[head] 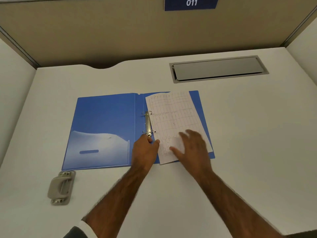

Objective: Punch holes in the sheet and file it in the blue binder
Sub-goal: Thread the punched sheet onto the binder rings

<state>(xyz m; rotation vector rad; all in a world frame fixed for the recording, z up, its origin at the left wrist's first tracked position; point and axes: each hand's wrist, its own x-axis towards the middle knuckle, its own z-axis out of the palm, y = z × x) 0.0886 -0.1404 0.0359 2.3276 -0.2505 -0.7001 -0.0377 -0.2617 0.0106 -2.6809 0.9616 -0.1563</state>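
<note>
The blue binder (106, 117) lies open and flat on the white desk. Its metal two-ring mechanism (147, 123) sits along the spine. A white sheet (171, 117) printed with a grid lies askew on the binder's right half, with two punched holes showing near its left edge beside the rings. My left hand (145, 152) pinches the sheet's lower left edge just below the lower ring. My right hand (192, 146) lies flat on the lower part of the sheet, fingers spread. A grey hole punch (60, 187) stands on the desk at the lower left, apart from both hands.
A grey cable hatch (218, 69) is set into the desk at the back right. Beige partition walls enclose the desk behind and on both sides, with a blue "011" sign (191, 3) on the back wall.
</note>
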